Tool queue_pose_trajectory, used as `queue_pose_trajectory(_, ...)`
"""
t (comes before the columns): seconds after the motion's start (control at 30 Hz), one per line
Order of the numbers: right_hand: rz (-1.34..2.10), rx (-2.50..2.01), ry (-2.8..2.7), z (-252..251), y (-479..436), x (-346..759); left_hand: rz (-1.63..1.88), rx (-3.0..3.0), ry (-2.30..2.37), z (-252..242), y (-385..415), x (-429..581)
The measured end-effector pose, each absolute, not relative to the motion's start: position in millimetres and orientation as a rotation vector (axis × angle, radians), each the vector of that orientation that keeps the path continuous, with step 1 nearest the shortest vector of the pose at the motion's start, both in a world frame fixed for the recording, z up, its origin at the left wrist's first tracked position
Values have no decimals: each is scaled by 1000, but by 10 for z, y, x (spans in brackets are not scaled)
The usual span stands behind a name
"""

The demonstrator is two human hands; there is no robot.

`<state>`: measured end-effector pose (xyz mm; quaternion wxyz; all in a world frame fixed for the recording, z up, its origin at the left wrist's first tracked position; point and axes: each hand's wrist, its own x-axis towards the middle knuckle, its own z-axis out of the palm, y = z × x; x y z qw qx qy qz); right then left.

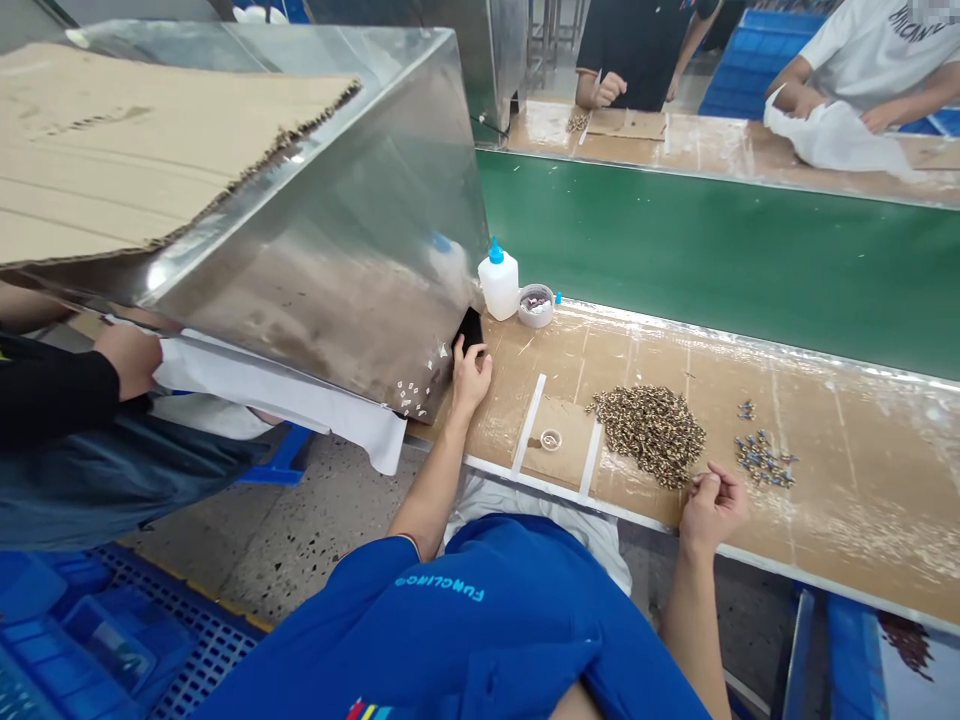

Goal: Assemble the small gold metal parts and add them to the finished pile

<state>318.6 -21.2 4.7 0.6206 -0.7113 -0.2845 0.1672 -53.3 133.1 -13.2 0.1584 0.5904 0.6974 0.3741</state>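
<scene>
Blue cloth of the wearer's shirt (pixel 465 640) fills the near foreground, at six o'clock. Past it runs the counter (pixel 870 450), bearing a pile (pixel 649 435) of small brassy pieces; take that pile as the dial's centre. Between four and five o'clock, at its rim, is the right hand (pixel 712 505), fingers curled in, thumb and forefinger close together; whether they pinch a piece I cannot tell. Blue-tipped pieces (pixel 763 460) lie in a loose group at three o'clock, just beside the pile. Toward nine o'clock sits a small ring (pixel 551 447) between two white strips. Out at ten o'clock, the left hand (pixel 471 375), half curled, has its fingers at a black thing (pixel 469 328) by the metal box (pixel 337 240); its hold is unclear. Bottle (pixel 499 288) and tape roll (pixel 537 318) stand side by side between ten and eleven.
</scene>
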Motion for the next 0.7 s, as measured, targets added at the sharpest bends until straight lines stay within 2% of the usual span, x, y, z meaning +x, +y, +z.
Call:
queue_pose_trajectory(0.47, 425, -1654, -680, 85, -209, 3137, 1046, 1589, 2057, -68, 1520, -550)
queue_pose_trajectory(0.7, 439, -1640, -644, 92, -203, 3128, 1024, 1676, 2010, -2, 1341, -469)
